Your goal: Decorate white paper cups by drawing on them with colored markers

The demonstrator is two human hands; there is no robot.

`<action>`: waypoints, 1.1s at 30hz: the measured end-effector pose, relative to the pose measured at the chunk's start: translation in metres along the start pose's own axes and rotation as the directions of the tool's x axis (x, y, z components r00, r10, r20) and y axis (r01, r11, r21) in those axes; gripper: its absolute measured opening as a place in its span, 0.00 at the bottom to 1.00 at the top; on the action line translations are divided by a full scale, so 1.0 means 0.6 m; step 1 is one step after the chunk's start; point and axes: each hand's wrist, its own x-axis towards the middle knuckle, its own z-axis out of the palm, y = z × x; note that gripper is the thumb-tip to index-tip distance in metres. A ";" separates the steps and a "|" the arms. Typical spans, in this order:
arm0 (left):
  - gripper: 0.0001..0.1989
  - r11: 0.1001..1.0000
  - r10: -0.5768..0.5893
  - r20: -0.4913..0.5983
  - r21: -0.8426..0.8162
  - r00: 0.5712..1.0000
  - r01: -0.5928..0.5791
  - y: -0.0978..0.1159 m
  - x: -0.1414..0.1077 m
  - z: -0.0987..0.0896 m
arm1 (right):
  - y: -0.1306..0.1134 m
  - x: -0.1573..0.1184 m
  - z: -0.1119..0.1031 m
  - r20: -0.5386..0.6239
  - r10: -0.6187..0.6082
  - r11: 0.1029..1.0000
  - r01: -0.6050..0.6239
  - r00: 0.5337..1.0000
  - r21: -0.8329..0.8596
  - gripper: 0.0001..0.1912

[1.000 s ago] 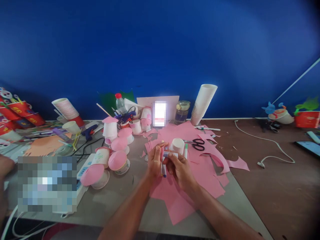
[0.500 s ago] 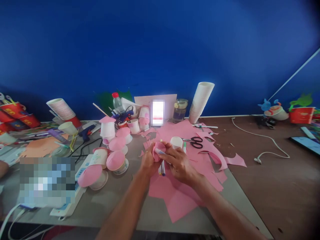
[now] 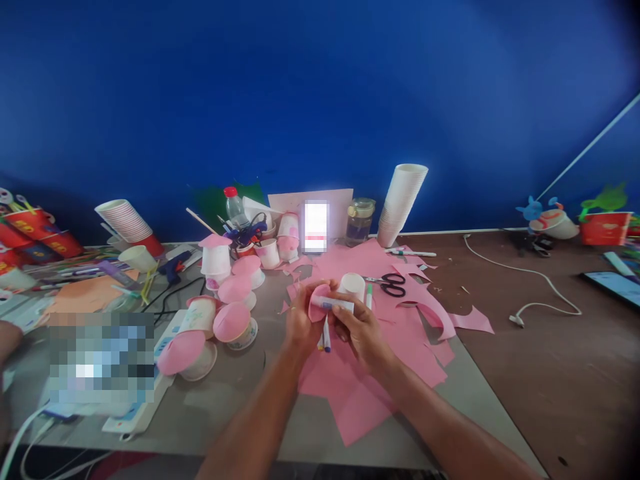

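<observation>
My left hand [image 3: 301, 323] is closed on a small pink paper cone [image 3: 319, 293]. In my right hand [image 3: 364, 330] a glue stick [image 3: 344, 305], white with a blue label, is gripped between thumb and fingers. It lies sideways, its left end at the cone; whether it touches the paper I cannot tell. Just behind my hands stands a white paper cup [image 3: 353, 285]. Two markers [image 3: 327, 339] lie below my hands on pink paper sheets [image 3: 360, 393]. Black-handled scissors [image 3: 393, 285] rest to the right of the cup.
Paper cups with pink cone tops [image 3: 233, 323] stand to the left, by a power strip [image 3: 145, 403]. A tall cup stack [image 3: 403, 203] leans at the back right, near a glass jar [image 3: 360, 223]. A white cable [image 3: 530, 270] crosses the brown table. Glue guns [image 3: 175, 267] lie left.
My right hand has moved slightly right, drawing the glue stick back so more of it shows. My left hand has turned the pink cone and its fingers have opened a little around it.
</observation>
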 end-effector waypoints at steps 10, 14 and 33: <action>0.36 0.992 0.117 0.168 0.028 0.979 -0.124 0.003 -0.009 -0.010 | 0.010 0.001 -0.021 -0.014 -0.438 0.762 0.363 0.899 -0.535 0.12; 0.21 0.983 0.097 0.041 0.155 0.994 -0.102 -0.009 -0.006 -0.008 | 0.003 -0.002 -0.023 0.147 -0.501 0.586 0.460 0.853 -0.668 0.12; 0.11 0.998 0.041 -0.151 0.058 0.988 -0.033 -0.009 0.013 -0.021 | 0.011 0.004 -0.039 0.305 -0.592 0.324 0.567 0.746 -0.758 0.15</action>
